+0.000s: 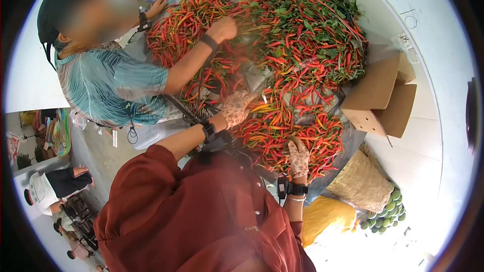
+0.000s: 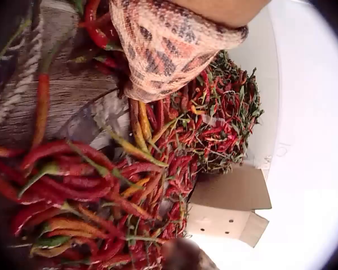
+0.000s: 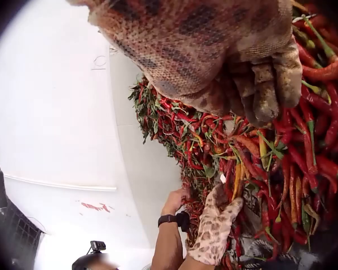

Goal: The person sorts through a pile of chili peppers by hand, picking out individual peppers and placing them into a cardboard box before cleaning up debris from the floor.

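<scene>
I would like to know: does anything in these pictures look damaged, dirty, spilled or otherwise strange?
Yes, the right glove looks soiled. In the right wrist view, its fingertips are brownish and stained, while the left glove there looks much cleaner.

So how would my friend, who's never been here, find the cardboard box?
Start with the big heap of red chillies. At its right edge in the head view, just above the tan sack, is the cardboard box. Unlike the lumpy sack, it has straight edges, flaps sticking out and small round holes.
</scene>
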Motion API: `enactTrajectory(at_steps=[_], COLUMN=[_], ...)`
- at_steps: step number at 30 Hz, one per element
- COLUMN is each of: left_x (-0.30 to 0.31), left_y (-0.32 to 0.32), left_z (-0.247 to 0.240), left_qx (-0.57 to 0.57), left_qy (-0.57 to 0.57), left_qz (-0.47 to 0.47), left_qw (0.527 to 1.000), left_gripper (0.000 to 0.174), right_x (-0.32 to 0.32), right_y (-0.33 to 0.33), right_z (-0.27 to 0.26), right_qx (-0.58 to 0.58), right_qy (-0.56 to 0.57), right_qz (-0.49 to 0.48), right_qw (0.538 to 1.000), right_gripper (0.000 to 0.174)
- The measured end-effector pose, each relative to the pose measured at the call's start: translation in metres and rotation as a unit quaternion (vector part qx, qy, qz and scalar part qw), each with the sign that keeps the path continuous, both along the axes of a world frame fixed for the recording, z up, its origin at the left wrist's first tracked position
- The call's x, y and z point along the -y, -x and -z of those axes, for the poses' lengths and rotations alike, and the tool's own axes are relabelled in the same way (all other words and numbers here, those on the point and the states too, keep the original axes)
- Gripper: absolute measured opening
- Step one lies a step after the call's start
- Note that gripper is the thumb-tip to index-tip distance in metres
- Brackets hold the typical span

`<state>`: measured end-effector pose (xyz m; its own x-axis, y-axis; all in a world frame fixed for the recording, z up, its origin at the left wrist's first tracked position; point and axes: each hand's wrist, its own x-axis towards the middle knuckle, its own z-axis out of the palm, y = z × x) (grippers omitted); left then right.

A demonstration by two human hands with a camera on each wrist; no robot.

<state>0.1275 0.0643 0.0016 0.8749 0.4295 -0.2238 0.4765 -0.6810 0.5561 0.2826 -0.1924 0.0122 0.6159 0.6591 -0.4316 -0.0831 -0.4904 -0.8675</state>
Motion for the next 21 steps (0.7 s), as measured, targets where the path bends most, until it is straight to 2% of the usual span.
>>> enactTrajectory(at_steps=[1, 3, 4, 5, 7, 8, 10, 14, 16, 17, 19, 20, 21], left_x=[0.004, 0.007, 0.006, 0.003, -0.005, -0.010, -0.021, -0.046, -0.050, -0.051, -0.054, -0.056, -0.057], left_y=[0.003, 0.015, 0.020, 0.018, 0.010, 0.004, -0.016, -0.072, -0.085, -0.090, -0.098, -0.098, -0.094], left_z=[0.001, 0.010, 0.073, 0.063, 0.019, 0.009, -0.001, 0.015, 0.032, 0.034, 0.039, 0.041, 0.049], left_qx=[0.000, 0.148, 0.199, 0.199, 0.153, 0.153, 0.161, 0.151, 0.058, 0.058, -0.007, -0.027, -0.027], left_qy=[0.001, 0.047, 0.194, 0.194, 0.109, 0.110, -0.052, -0.062, -0.088, -0.087, 0.123, 0.062, 0.060], left_qz=[0.003, 0.001, -0.001, 0.000, 0.024, 0.025, 0.020, -0.024, -0.039, -0.035, -0.112, -0.070, -0.068], left_qw=[1.000, 0.988, 0.961, 0.961, 0.982, 0.982, 0.985, 0.986, 0.994, 0.994, 0.986, 0.995, 0.995], left_gripper=[0.058, 0.048, 0.036, 0.036, 0.032, 0.032, 0.033, 0.035, 0.039, 0.039, 0.039, 0.039, 0.039], right_x=[-0.002, -0.005, -0.006, -0.006, -0.007, -0.005, 0.000, 0.008, 0.008, 0.011, 0.013, 0.014, 0.016], right_y=[0.000, 0.001, 0.001, 0.000, 0.000, 0.000, -0.002, 0.001, 0.002, 0.002, 0.003, 0.004, 0.005], right_z=[-0.003, -0.008, -0.011, -0.012, -0.014, -0.012, -0.003, 0.005, -0.005, -0.004, -0.002, -0.004, -0.002], right_qx=[-0.016, -0.034, -0.051, -0.050, -0.061, -0.061, -0.035, -0.005, 0.007, 0.007, 0.005, -0.036, -0.037], right_qy=[0.003, -0.003, -0.009, -0.009, 0.009, 0.009, -0.001, -0.001, -0.016, -0.014, 0.007, 0.000, -0.001], right_qz=[0.002, 0.011, 0.017, 0.018, 0.019, 0.021, 0.021, 0.025, 0.022, 0.026, 0.040, 0.060, 0.061], right_qw=[1.000, 0.999, 0.999, 0.999, 0.998, 0.998, 0.999, 1.000, 1.000, 1.000, 0.999, 0.998, 0.997], right_gripper=[0.023, 0.024, 0.025, 0.025, 0.025, 0.025, 0.025, 0.026, 0.026, 0.026, 0.026, 0.026, 0.026])
